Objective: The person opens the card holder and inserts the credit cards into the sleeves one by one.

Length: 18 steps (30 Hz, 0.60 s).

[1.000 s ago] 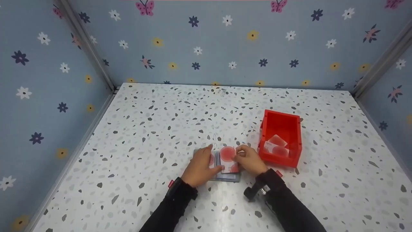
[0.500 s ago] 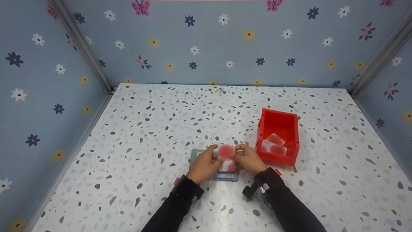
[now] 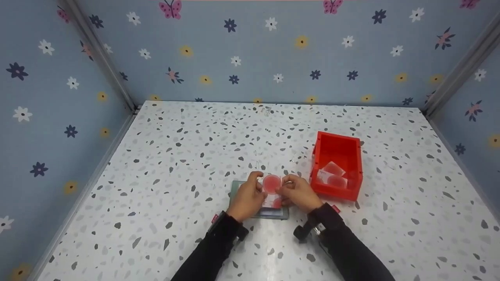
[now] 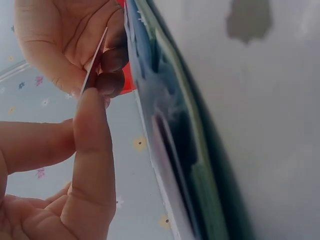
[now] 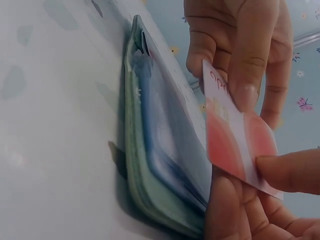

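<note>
A white card (image 3: 271, 184) with red round patches is held upright between both hands, over an open green card holder (image 3: 235, 190). My left hand (image 3: 245, 200) pinches the card's left side between thumb and finger. On the opposite side, my right hand (image 3: 300, 192) grips it, thumb on the printed face (image 5: 230, 135). Clear sleeves (image 5: 172, 130) of the holder stand slightly raised in the right wrist view. Hands and card cover much of the holder in the head view.
To the right of the right hand stands a red plastic bin (image 3: 318, 156) with more red-and-white cards (image 3: 336, 180) in it. The speckled table (image 3: 187, 148) meets flower-patterned walls (image 3: 250, 50) at the back and sides.
The left hand has come off the holder's left page and now pinches the card. The card has risen from over the sleeve and shifted slightly left, the right hand moving with it.
</note>
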Each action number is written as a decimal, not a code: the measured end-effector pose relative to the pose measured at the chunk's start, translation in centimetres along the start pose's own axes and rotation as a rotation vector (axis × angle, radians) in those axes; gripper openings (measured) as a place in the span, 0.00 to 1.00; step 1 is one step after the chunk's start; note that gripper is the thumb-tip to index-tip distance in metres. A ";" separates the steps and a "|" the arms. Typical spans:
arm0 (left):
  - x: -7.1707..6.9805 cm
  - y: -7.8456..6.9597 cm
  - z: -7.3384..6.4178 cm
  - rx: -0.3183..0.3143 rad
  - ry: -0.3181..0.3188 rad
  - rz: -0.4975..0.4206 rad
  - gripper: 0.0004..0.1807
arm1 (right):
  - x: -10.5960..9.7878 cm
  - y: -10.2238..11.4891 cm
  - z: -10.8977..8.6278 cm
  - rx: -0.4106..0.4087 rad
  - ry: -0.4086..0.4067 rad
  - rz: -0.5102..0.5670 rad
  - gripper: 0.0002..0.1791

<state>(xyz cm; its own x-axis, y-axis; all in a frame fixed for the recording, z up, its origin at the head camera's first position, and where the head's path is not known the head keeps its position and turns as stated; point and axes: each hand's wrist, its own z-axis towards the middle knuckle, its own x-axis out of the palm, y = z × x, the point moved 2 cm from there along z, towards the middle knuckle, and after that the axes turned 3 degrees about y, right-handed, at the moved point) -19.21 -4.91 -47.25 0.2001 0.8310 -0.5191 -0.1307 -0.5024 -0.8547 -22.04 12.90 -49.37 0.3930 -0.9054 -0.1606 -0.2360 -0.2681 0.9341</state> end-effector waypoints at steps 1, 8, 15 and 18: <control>-0.1 0.0 0.0 0.004 -0.002 -0.007 0.28 | 0.0 0.1 0.0 -0.004 0.002 -0.004 0.09; -1.1 0.1 -0.5 -0.007 -0.002 -0.071 0.29 | -0.2 0.5 -0.3 -0.069 0.027 -0.061 0.14; -2.3 0.9 -0.7 -0.041 -0.011 -0.073 0.30 | -0.6 1.4 -1.0 -0.154 -0.079 -0.266 0.14; -2.9 1.2 -0.8 -0.040 -0.027 -0.055 0.33 | -0.5 1.7 -1.2 -0.205 -0.099 -0.356 0.19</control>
<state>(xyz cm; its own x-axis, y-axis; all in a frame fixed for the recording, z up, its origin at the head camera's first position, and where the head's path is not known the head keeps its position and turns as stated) -19.15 -8.12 -46.81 0.1796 0.8635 -0.4713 -0.0814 -0.4644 -0.8819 -21.55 13.27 -47.35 0.3285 -0.7980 -0.5052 0.0849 -0.5078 0.8573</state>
